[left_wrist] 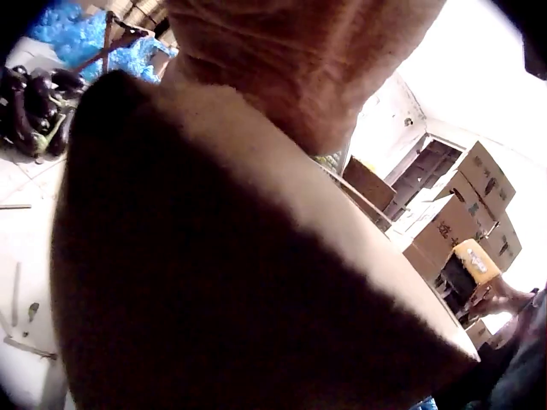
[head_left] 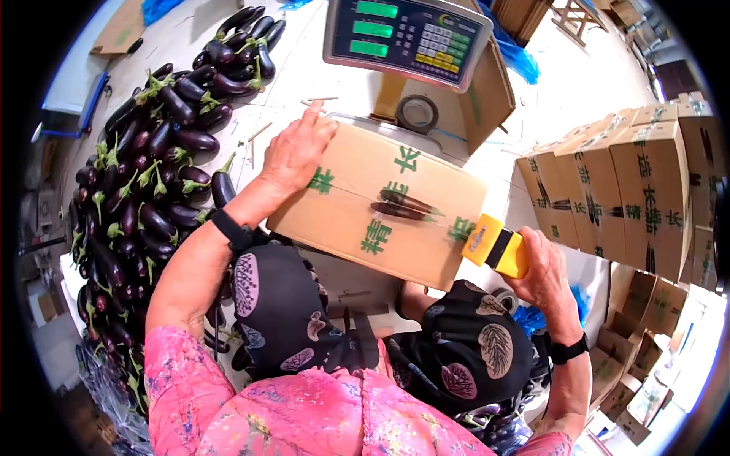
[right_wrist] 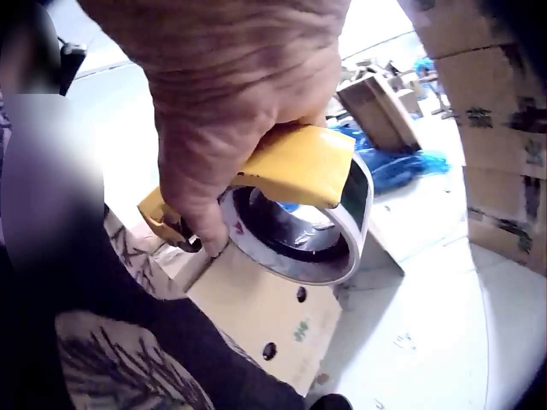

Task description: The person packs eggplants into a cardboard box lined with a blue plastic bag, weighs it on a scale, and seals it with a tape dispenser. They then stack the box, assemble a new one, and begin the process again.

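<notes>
A closed cardboard carton (head_left: 346, 205), printed with green characters and a picture of eggplants, lies in front of the person's knees. The left hand (head_left: 301, 150) rests on its far left end with fingers extended; in the left wrist view the carton's shadowed side (left_wrist: 214, 282) fills the middle. At the right end, the right hand (head_left: 538, 267) grips a yellow tape dispenser (head_left: 475, 239), whose head sits at the carton's edge. The right wrist view shows the dispenser's yellow body (right_wrist: 299, 166), with fingers wrapped over it, and the wide tape roll (right_wrist: 295, 269) inside.
A scale with a lit display (head_left: 407, 38) stands beyond the carton, with a loose tape roll (head_left: 417, 113) beside its post. A large heap of eggplants (head_left: 152, 182) covers the left floor. Printed cartons (head_left: 646, 190) are stacked at right, above several open boxes (head_left: 639, 304).
</notes>
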A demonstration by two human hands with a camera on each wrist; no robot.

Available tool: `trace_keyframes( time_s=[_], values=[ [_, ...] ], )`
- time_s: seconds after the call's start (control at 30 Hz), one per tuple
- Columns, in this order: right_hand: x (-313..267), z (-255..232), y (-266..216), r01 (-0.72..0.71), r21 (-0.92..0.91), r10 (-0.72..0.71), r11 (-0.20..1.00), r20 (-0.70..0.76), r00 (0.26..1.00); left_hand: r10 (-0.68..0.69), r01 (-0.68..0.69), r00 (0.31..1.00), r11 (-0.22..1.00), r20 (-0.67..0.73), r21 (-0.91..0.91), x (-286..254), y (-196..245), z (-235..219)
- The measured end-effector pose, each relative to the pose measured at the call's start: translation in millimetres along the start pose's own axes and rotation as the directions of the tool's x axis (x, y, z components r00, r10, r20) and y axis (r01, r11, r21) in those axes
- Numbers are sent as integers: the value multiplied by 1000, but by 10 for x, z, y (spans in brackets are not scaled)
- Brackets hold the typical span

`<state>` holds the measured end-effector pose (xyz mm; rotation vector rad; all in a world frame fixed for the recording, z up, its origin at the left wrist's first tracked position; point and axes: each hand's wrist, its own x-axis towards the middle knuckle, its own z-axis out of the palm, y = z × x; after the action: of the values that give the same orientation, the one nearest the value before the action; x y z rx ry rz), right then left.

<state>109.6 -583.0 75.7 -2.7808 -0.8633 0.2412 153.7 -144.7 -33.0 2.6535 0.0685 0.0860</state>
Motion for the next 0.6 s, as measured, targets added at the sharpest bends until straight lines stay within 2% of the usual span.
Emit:
trace_keyframes(
  time_s=[0.07, 0.2, 0.23, 0.37, 0.43, 0.53, 0.6],
  values=[
    [-211, 81, 204, -29, 21, 29, 999, -37, 999, -49, 50, 999, 998, 16, -30, 2, 111, -76],
    [-243, 177, 234, -64, 74, 65, 995, -18, 998, -79, 83, 995, 993, 59, -83, -7, 173, -137],
    [-234, 209, 253, -54, 88, 57, 995, -26, 998, -41, 42, 999, 995, 13, -93, -6, 159, -117],
    [-197, 371, 337, -24, 150, 31, 988, -42, 999, -53, 57, 998, 992, 39, -111, -3, 206, -152],
    [-166, 592, 328, -55, 209, 65, 976, -39, 997, -64, 68, 997, 994, 45, -85, -1, 190, -156],
    [-127, 971, 323, -91, 378, 119, 921, -52, 991, -41, 45, 999, 989, 33, -140, -9, 150, -150],
    [-115, 1175, 302, -31, 435, 105, 900, -145, 984, -43, 47, 998, 991, 34, -122, 12, 136, -154]
  ],
)
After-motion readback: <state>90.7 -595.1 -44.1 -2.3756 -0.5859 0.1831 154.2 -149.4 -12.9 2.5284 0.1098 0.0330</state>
